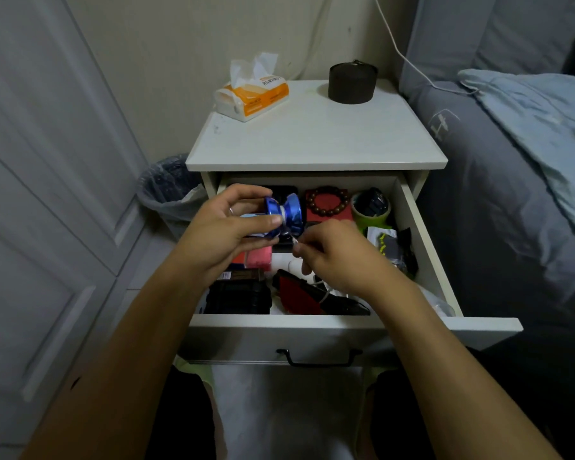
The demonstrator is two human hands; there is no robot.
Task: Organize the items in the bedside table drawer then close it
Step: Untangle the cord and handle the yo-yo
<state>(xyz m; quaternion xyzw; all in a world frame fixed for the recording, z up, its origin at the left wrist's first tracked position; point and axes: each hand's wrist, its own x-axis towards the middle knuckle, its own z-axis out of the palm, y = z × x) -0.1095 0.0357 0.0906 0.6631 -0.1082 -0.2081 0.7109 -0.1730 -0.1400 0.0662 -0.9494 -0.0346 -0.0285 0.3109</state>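
- Blue yo-yo (284,214): held above the open drawer (289,323), near its back-left part, axle gap turned toward the camera with white string (283,212) wound in it.
- Left hand (228,234): grip curled round the yo-yo's left half, thumb pressed at the string gap.
- Right hand (337,252): grip pinching what appears to be the loose end of the string, just below and to the right of the yo-yo.
- Handling, judged: the shiny, apparently metal body is probably stiff, fairly heavy for its bulk and slippery on its flared rims; hold across both rims, not on the string.
- The string is soft and will unwind if let slack; keep it taut while winding.
- Drawer contents: bead bracelet (327,202) on a red box (329,215), green-rimmed cup (372,210), black case (238,298), pink pack (259,257), all lying close together.
- Surface (316,141): tissue pack (253,94) and dark round container (352,83).
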